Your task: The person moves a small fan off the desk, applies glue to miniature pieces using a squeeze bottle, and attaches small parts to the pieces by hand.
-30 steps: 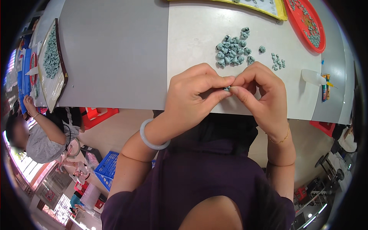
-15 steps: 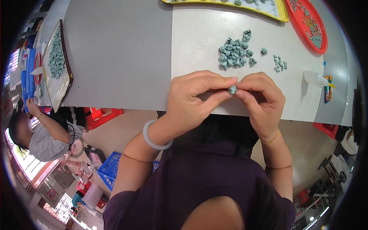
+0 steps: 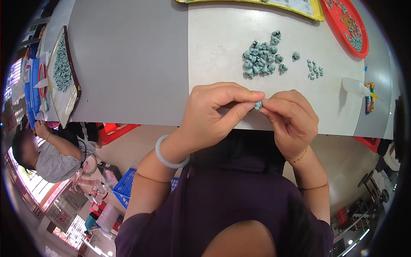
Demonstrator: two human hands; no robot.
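Observation:
Between the fingertips of my left hand [image 3: 216,107] is a small grey-green moulded piece [image 3: 258,105], held just above the table's near edge. The thumb and index finger of my right hand [image 3: 293,120] pinch at its right side; the fingertips partly hide it. Beyond my hands lies a cluster of larger grey-green pieces [image 3: 259,60] with rounded, folded shapes and dark gaps. One such piece [image 3: 296,55] sits apart to its right. Farther right is a loose group of smaller grey-green bits [image 3: 314,70].
A yellow-edged tray [image 3: 295,12] and a red tray [image 3: 365,47] of small pieces stand at the far right. Nearer is a white squeeze bottle [image 3: 354,87]. On the left, a dark-edged tray [image 3: 70,100] holds many pieces; a person [image 3: 60,158] sits beside it.
My right hand has shifted slightly down, its fingers curling more around the piece. The piece has tilted and sits a little lower. The view has moved slightly.

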